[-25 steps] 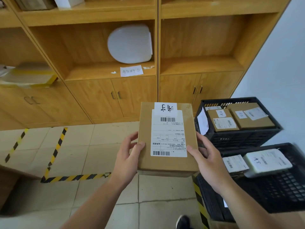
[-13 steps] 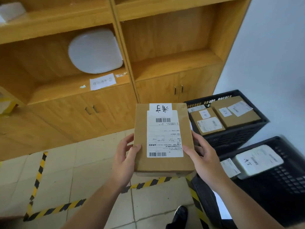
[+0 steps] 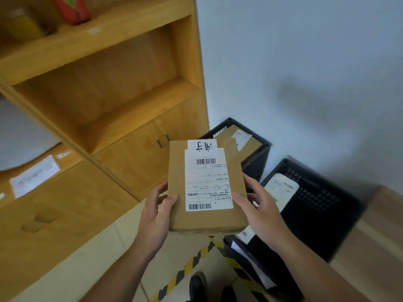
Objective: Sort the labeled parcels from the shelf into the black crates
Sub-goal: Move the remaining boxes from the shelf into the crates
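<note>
I hold a flat brown cardboard parcel with a white shipping label and a handwritten tag at its top edge. My left hand grips its left side and my right hand its right side. Behind the parcel stands the far black crate with brown labeled boxes inside. The near black crate sits to the right and holds a white labeled parcel. The wooden shelf rises at the left, its nearest compartment bare.
A pale wall fills the upper right. Yellow-black floor tape runs below the parcel. My shoes show at the bottom. A red item sits on an upper shelf. A wooden surface lies at the right edge.
The view has swung right and tilted: the shelf slid left and the crates moved toward the centre. The parcel stays gripped in both hands in front of me.
</note>
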Tool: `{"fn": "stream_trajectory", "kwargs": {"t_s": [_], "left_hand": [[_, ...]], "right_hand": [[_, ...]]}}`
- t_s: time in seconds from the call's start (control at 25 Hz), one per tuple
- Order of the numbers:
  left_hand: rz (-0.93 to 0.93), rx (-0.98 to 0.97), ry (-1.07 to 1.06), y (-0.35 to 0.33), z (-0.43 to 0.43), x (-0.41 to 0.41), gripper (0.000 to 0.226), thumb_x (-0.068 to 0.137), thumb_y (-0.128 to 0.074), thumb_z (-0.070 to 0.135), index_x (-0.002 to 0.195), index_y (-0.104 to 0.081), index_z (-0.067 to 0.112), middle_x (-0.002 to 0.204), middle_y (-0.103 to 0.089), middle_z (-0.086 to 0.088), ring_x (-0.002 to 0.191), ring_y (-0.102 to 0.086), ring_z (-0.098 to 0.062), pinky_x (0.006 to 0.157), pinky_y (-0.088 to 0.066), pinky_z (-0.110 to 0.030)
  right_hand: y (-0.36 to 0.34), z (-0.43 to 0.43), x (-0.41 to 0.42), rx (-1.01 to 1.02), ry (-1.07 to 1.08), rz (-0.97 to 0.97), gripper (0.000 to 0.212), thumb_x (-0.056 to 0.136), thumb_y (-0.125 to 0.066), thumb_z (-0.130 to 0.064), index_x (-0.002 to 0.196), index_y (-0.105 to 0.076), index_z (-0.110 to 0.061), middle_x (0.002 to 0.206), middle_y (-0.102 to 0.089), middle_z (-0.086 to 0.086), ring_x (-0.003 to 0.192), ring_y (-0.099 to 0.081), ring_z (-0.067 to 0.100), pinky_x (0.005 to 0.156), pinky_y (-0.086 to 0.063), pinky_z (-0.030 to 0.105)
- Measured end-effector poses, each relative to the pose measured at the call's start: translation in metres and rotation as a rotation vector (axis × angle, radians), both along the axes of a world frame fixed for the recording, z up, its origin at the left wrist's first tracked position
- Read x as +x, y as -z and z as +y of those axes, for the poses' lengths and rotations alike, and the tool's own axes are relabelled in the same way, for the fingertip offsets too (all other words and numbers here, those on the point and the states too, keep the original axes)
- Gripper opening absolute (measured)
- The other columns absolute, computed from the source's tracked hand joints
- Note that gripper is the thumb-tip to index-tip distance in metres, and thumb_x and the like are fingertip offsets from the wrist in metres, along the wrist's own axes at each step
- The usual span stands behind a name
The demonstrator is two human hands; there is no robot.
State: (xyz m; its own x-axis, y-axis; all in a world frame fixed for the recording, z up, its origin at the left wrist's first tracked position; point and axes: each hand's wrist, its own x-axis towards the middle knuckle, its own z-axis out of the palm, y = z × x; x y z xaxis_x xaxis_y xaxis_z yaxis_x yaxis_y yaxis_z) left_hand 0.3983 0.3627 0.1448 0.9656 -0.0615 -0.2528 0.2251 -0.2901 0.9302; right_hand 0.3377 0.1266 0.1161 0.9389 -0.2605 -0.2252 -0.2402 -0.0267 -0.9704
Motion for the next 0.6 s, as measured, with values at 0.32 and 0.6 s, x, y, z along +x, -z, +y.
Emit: {"fn": "stream_trajectory", "kwargs": {"t_s": [0.32, 0.6], "left_hand": [[0.071, -0.049, 0.298, 0.018, -0.098, 0.048, 0.028, 0.102, -0.057, 0.034, 0.127, -0.057, 0.045, 0.119, -0.067, 0.010, 0.097, -0.069, -0.005, 0.072, -0.050, -0.023], [0.157, -0.019, 0.590, 0.037, -0.167, 0.101, 0.026, 0.103, -0.054, 0.032, 0.122, -0.052, 0.049, 0.119, -0.067, 0.007, 0.101, -0.069, -0.011, 0.070, -0.054, -0.026]], "right_hand": [[0.009, -0.065, -0.025, -0.041, 0.320, 0.061, 0.054, 0.095, -0.066, -0.046, 0.143, -0.043, -0.057, 0.137, -0.058, -0.022, 0.122, -0.059, 0.006, 0.092, -0.061, 0.040], [0.017, -0.091, -0.024, -0.099, 0.577, 0.114, 0.059, 0.096, -0.065, -0.045, 0.148, -0.039, -0.053, 0.140, -0.056, -0.019, 0.121, -0.059, 0.005, 0.092, -0.060, 0.039]]}}
